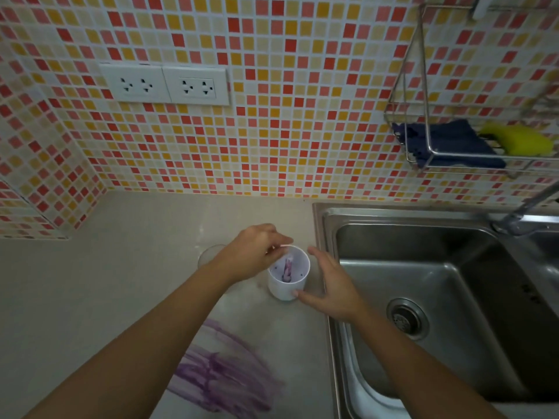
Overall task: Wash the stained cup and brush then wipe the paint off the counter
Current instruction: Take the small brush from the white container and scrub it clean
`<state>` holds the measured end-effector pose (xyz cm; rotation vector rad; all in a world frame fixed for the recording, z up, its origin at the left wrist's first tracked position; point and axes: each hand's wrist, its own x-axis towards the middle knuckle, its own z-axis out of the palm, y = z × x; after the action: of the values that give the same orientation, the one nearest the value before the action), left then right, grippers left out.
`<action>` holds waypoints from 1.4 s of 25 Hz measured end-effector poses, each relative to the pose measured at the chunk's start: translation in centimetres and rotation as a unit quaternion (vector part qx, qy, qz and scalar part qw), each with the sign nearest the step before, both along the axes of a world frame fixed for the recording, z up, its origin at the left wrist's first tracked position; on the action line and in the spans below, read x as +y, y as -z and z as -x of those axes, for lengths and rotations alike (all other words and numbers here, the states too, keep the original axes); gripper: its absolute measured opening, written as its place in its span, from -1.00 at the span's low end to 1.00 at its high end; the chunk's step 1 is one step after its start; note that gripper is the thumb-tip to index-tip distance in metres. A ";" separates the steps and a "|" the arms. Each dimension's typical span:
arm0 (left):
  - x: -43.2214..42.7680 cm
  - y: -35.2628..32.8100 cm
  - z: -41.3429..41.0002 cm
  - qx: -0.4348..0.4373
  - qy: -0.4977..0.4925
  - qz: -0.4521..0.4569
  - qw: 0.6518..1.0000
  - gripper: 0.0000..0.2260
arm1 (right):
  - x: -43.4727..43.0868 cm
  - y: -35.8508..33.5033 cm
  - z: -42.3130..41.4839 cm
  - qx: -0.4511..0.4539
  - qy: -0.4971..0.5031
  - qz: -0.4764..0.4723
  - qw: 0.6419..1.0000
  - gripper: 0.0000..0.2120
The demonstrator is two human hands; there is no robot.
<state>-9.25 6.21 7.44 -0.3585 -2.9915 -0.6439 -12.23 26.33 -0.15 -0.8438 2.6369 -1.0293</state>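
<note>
A white cup [287, 285] stands upright on the beige counter [90, 282], just left of the sink. Its inside is stained purple, and a purple-tipped brush [286, 269] stands in it. My left hand [257, 255] reaches over the cup's rim, fingers pinched on the brush's pale handle. My right hand [329, 285] is open at the cup's right side, thumb touching its lower wall, fingers spread beside it. A smear of purple paint [223, 376] lies on the counter nearer to me.
A steel sink [453, 297] with a drain [405, 319] fills the right side; its tap [526, 207] is at the far right. A wire rack [429, 128] on the tiled wall holds a blue cloth [447, 140] and a yellow sponge [514, 140]. Two wall sockets [165, 84] sit above the counter.
</note>
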 end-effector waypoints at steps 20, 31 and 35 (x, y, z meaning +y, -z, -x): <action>3.2 0.6 2.1 -0.108 0.005 0.217 0.970 -0.75 | -1.7 -0.5 0.6 -0.030 0.003 0.016 0.999 -0.14; 2.2 -3.9 0.3 0.001 -0.130 0.025 0.991 -0.77 | -0.8 0.6 0.0 -0.086 0.005 0.045 0.995 0.09; 3.6 -5.8 -1.8 0.085 -0.236 -0.204 0.946 -0.81 | 2.7 -2.8 0.9 0.055 0.092 0.181 0.978 -0.27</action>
<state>-7.44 9.86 13.26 0.3025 -2.5379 -1.0679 -13.15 29.00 2.62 -0.7486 2.7027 -1.5890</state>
